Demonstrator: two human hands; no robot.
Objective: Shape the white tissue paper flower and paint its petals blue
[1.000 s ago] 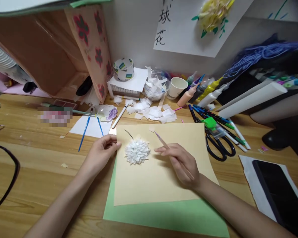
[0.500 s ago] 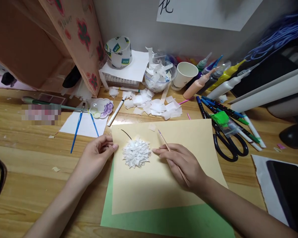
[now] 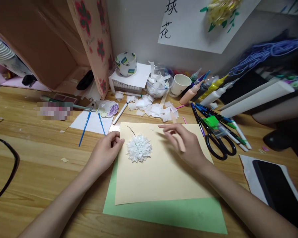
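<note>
- While the left hand [image 3: 105, 150] rests at the upper left edge of a rectangular cream paper sheet [image 3: 164, 178], its fingers are curled inward and its thumb lies against that edge; whether thumb and fingers are clamped on the paper cannot be told.
- Left arm: the bare forearm runs diagonally from the lower left corner of the view up to the sheet, the hand low beside the wooden tabletop [image 3: 44, 178].
- Right hand [image 3: 185, 142]: poised over the upper right part of the sheet, its fingers partly apart, the index finger extended to the left and the others loosely bent; blur around the fingers hides whether anything is held.
- Right arm: the forearm enters from the lower right and slants up and left, casting a shadow on the paper.
- Round, ruffled white paper flower [image 3: 139, 148]: on the upper left part of the sheet, between the two hands, touched by neither; a thin, dark, curved line [image 3: 131, 130] extends from its top.
- Larger light-green paper sheet [image 3: 164, 213]: beneath the cream sheet, exposed along the lower side and at the left.
- Black-handled scissors [image 3: 223, 152]: just right of the cream sheet, their handles toward the wearer.
- Loose white paper scraps [image 3: 161, 111]: scattered beyond the sheet's far edge.
</note>
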